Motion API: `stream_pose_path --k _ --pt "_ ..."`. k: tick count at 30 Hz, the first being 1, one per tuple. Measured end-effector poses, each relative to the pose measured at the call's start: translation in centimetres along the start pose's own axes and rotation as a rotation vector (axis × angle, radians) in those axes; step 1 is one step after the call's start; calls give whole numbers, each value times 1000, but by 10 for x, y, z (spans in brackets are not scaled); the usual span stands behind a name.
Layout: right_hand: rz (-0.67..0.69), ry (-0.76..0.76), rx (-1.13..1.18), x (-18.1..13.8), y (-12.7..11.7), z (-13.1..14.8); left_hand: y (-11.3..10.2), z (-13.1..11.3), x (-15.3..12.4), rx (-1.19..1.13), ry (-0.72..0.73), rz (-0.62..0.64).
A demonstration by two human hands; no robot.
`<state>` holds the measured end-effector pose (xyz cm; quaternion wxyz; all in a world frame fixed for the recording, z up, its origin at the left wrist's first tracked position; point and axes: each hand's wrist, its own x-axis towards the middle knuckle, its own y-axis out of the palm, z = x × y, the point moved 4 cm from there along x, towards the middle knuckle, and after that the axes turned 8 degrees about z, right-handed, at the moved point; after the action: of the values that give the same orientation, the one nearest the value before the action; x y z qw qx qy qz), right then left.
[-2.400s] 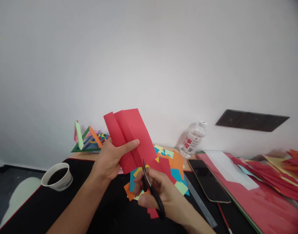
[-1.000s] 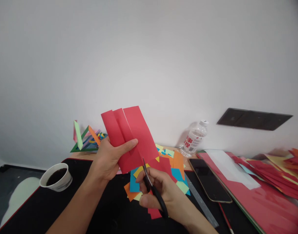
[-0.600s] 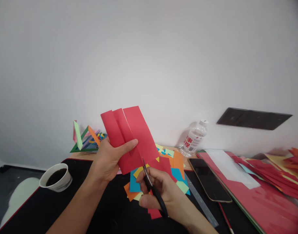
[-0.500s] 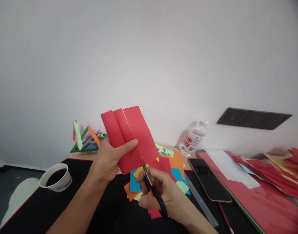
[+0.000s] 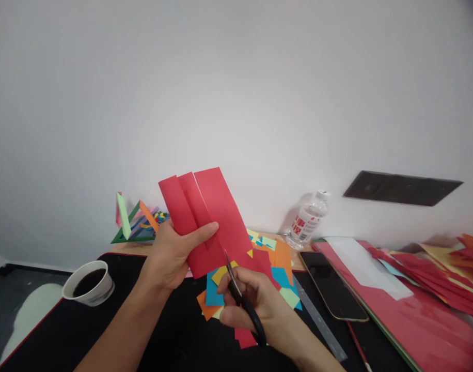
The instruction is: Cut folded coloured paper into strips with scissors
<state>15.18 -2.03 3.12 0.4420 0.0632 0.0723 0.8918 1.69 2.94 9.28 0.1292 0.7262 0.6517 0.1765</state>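
Observation:
My left hand [image 5: 173, 253] holds a folded red paper sheet [image 5: 205, 217] upright above the black mat, thumb pressed across its front. A cut runs up the sheet from its lower edge. My right hand [image 5: 255, 305] grips black scissors [image 5: 242, 299], whose blade tips meet the paper's lower edge just right of my left thumb. Under both hands lies a heap of coloured paper scraps [image 5: 277, 266] in blue, orange, yellow and red.
A paper cup of dark liquid [image 5: 90, 281] stands at the left on the black mat [image 5: 66, 330]. A plastic bottle [image 5: 308, 219], a phone [image 5: 331, 284], a metal ruler [image 5: 317, 323], a red board with red paper strips [image 5: 426, 289] and a coloured paper frame [image 5: 138, 222] lie around.
The red paper has lifted slightly and shifted left. The scissors have edged a little further up into the cut. Both hands otherwise stay where they were.

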Motion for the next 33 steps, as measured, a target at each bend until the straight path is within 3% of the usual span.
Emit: stream_pose_path --k 33 --pt "-55 7 -26 1 3 -1 -2 0 -1 23 10 -3"
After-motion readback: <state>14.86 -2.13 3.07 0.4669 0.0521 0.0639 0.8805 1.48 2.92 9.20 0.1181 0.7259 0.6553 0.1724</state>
